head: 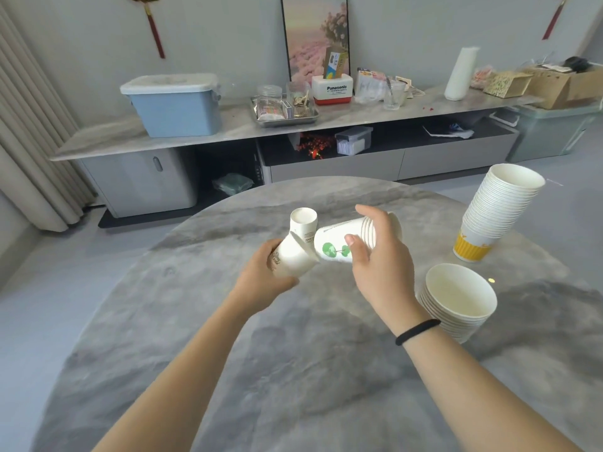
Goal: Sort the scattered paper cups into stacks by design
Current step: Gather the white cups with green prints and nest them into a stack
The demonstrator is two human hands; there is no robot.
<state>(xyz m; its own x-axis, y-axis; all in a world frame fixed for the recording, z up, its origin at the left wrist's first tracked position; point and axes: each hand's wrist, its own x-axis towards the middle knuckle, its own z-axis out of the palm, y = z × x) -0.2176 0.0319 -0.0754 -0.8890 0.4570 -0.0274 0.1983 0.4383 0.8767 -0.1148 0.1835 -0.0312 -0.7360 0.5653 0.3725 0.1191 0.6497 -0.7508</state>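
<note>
My right hand (375, 265) grips a short stack of white cups with a green globe print (336, 246), held sideways over the round grey table (293, 370). My left hand (264, 275) holds a single white cup (293, 256) tilted, its rim close to the base of that stack. Another white cup (304, 221) lies just behind them; whether it rests on the table or is held I cannot tell. At the right stand a tall leaning stack of cups with a yellow base (496, 210) and a lower stack of plain white cups (456, 301).
Behind the table runs a long low cabinet (228, 128) carrying a blue lidded bin (176, 106), a metal tray of jars (284, 109), a framed picture (315, 37) and boxes. Curtains (29, 125) hang at the left.
</note>
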